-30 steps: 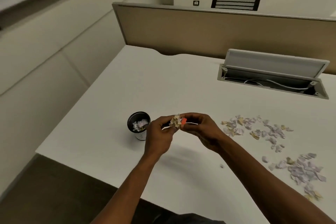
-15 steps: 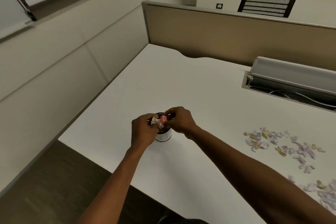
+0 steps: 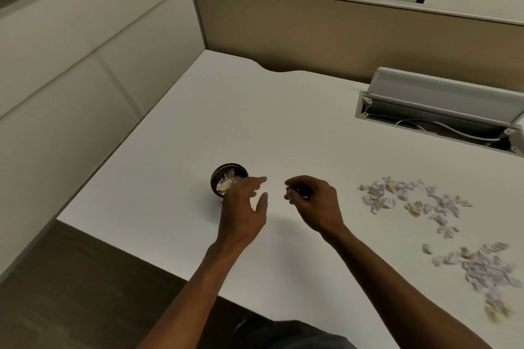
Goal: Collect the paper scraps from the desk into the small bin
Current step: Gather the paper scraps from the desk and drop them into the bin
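White is the colour of the desk (image 3: 255, 122), and the small bin (image 3: 229, 178) stands on it near the front edge. I use the bin as the landmark for every place here.

The bin is a little dark round cup, standing upright. Inside it lie torn paper bits (image 3: 226, 183), pale and yellowish, piled almost up to the rim. It looks quite full, so new bits could spill over if they are dropped fast.

The left hand (image 3: 243, 207) is just beside the bin, on its right, and covers part of its side. Its fingers are spread wide and it holds nothing. I think it is there because it is letting bits fall into the bin, which is why it is so close to the rim.

The right hand (image 3: 312, 201) is farther right of the bin, a little apart from the left hand. Its fingers are curled in. I cannot tell if something small sits inside them.

Far to the right of the bin lie the paper scraps (image 3: 411, 198) that are left. They are lilac, white and tan, in one loose group, with a second group (image 3: 482, 266) nearer the front edge. All of them lie flat on the desk, well apart from the bin.

So the job is only partly done. Next the hands need to go right, pinch up more scraps, and carry them back.
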